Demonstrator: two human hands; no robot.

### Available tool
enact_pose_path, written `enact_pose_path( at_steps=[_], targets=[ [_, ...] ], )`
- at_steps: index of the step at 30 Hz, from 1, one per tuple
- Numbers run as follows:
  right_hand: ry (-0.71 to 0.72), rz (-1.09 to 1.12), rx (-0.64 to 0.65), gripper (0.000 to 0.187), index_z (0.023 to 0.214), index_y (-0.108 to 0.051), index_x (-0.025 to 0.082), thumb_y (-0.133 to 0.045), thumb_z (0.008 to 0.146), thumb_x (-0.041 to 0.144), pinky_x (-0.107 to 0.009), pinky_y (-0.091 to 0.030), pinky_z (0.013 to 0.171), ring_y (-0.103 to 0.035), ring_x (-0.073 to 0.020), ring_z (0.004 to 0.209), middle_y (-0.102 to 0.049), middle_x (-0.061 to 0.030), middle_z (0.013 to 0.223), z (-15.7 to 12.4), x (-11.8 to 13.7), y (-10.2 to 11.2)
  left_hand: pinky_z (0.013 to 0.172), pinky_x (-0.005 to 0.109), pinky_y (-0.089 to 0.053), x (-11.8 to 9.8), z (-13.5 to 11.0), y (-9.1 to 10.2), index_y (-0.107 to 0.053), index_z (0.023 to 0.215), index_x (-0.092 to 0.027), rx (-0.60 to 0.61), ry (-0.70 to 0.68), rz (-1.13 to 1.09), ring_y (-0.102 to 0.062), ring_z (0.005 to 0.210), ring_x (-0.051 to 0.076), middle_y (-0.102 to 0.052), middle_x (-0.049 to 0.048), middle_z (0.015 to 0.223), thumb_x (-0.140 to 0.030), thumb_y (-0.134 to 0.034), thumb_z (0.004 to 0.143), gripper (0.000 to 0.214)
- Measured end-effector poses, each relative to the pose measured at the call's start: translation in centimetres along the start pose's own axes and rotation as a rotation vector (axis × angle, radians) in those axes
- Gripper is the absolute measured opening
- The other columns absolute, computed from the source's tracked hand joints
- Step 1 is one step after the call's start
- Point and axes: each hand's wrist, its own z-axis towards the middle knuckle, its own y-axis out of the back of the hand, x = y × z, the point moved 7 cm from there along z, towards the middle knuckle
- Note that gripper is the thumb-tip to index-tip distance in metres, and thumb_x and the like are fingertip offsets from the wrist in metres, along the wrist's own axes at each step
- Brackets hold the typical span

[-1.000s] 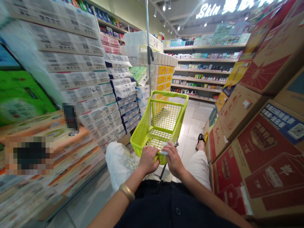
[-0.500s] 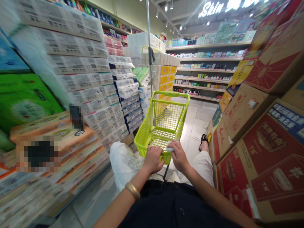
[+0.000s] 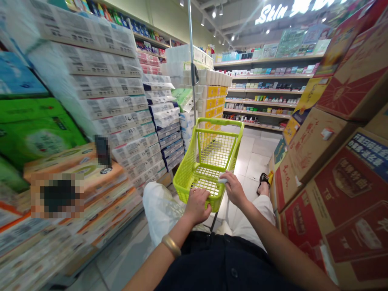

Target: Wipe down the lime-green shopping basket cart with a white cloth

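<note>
A lime-green plastic shopping basket on a trolley (image 3: 212, 151) stands in front of me in a shop aisle, with nothing in it. My left hand (image 3: 198, 206) is closed on the basket's near rim. My right hand (image 3: 235, 188) reaches over the right side of the rim and pinches a small white cloth or tissue (image 3: 222, 180) just inside the basket. A gold bangle (image 3: 171, 245) sits on my left wrist. A white plastic bag (image 3: 160, 210) hangs below my left arm.
Stacked tissue and paper packs (image 3: 100, 97) fill the left side. Red and brown cartons (image 3: 333, 161) are piled on the right. Shelves of small products (image 3: 260, 97) line the far end under a lit sign. The tiled floor (image 3: 251, 157) runs ahead; my sandalled foot (image 3: 263, 180) shows.
My right hand has moved from the near rim forward along the basket's right side, carrying the white cloth. The basket and I have edged forward down the aisle.
</note>
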Motion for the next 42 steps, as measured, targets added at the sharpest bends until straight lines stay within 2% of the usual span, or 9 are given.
enact_pose_path(
  at_steps=[5,8,13,21,24,29,37,39,42],
  targets=[
    [0.16,0.037,0.083,0.033,0.102,-0.064,0.025,-0.044,0.084,0.007,-0.047,-0.041,0.109,-0.052,-0.0247,0.123,-0.066,-0.0065,0.104,-4.3,4.2,-1.1,0.09,0.04,-0.035,0.1,-0.2,0.2,-0.055,0.088,-0.022,-0.01,-0.003,-0.001,-0.056,0.091,0.024,-0.064,0.0055,0.09,-0.022,-0.055,0.072,0.016],
    [0.182,0.018,0.106,0.031,0.101,-0.065,0.025,-0.045,0.084,0.008,-0.047,-0.044,0.105,-0.054,-0.0248,0.12,-0.066,-0.0066,0.102,-2.7,3.2,-0.7,0.09,0.04,-0.035,0.1,-0.2,0.2,-0.055,0.089,-0.021,-0.015,-0.006,-0.001,-0.055,0.09,0.024,-0.064,0.0052,0.09,-0.022,-0.055,0.072,0.017],
    [0.026,-0.04,-0.002,0.03,0.092,-0.067,0.024,-0.043,0.081,0.009,-0.047,-0.047,0.1,-0.057,-0.0253,0.112,-0.066,-0.0071,0.101,1.9,-0.6,1.0,0.09,0.04,-0.035,0.1,0.0,0.1,-0.055,0.09,-0.022,-0.022,0.001,-0.002,-0.056,0.091,0.024,-0.063,0.0053,0.09,-0.021,-0.054,0.071,0.019],
    [0.182,-0.016,0.138,0.028,0.104,-0.063,0.024,-0.05,0.083,0.011,-0.047,-0.038,0.111,-0.049,-0.025,0.125,-0.064,-0.0064,0.104,-3.9,5.2,-1.2,0.091,0.04,-0.035,0.0,-0.2,0.4,-0.055,0.088,-0.022,-0.029,-0.009,-0.002,-0.056,0.09,0.024,-0.063,0.0052,0.089,-0.022,-0.054,0.072,0.016],
    [0.182,-0.074,0.115,0.02,0.097,-0.064,0.023,-0.048,0.088,0.015,-0.045,-0.043,0.105,-0.054,-0.0244,0.117,-0.065,-0.0069,0.1,-2.4,4.6,-1.1,0.091,0.04,-0.035,0.1,-0.3,0.5,-0.055,0.089,-0.022,-0.036,-0.012,-0.001,-0.056,0.09,0.024,-0.064,0.005,0.089,-0.022,-0.054,0.072,0.017],
    [0.028,-0.143,0.033,0.021,0.089,-0.065,0.022,-0.045,0.09,0.017,-0.045,-0.049,0.095,-0.058,-0.0247,0.104,-0.064,-0.0085,0.094,2.3,1.1,0.0,0.09,0.04,-0.035,0.0,-0.1,0.5,-0.055,0.09,-0.022,-0.045,-0.011,0.0,-0.056,0.091,0.024,-0.064,0.0051,0.09,-0.022,-0.053,0.072,0.018],
    [0.156,-0.044,0.108,0.029,0.109,-0.062,0.025,-0.047,0.088,0.013,-0.05,-0.036,0.114,-0.045,-0.0251,0.129,-0.061,-0.0072,0.109,-4.6,5.7,-1.6,0.088,0.04,-0.036,0.0,-0.3,0.7,-0.057,0.089,-0.021,-0.05,-0.016,0.002,-0.057,0.09,0.024,-0.065,0.0052,0.09,-0.023,-0.054,0.073,0.017],
    [0.184,-0.039,0.115,0.029,0.111,-0.061,0.025,-0.045,0.089,0.012,-0.049,-0.038,0.112,-0.047,-0.0248,0.127,-0.061,-0.0077,0.11,-4.5,5.7,-1.6,0.088,0.04,-0.036,0.1,-0.3,0.7,-0.057,0.089,-0.021,-0.053,-0.017,0.005,-0.057,0.09,0.024,-0.065,0.0053,0.09,-0.022,-0.054,0.073,0.017],
    [0.132,-0.046,0.056,0.026,0.105,-0.063,0.024,-0.044,0.09,0.014,-0.047,-0.044,0.106,-0.053,-0.0245,0.116,-0.061,-0.009,0.108,-1.5,3.7,-0.9,0.088,0.04,-0.036,0.1,-0.2,0.5,-0.056,0.09,-0.021,-0.049,-0.016,0.011,-0.056,0.089,0.024,-0.064,0.0051,0.09,-0.022,-0.054,0.073,0.017]
  ],
)
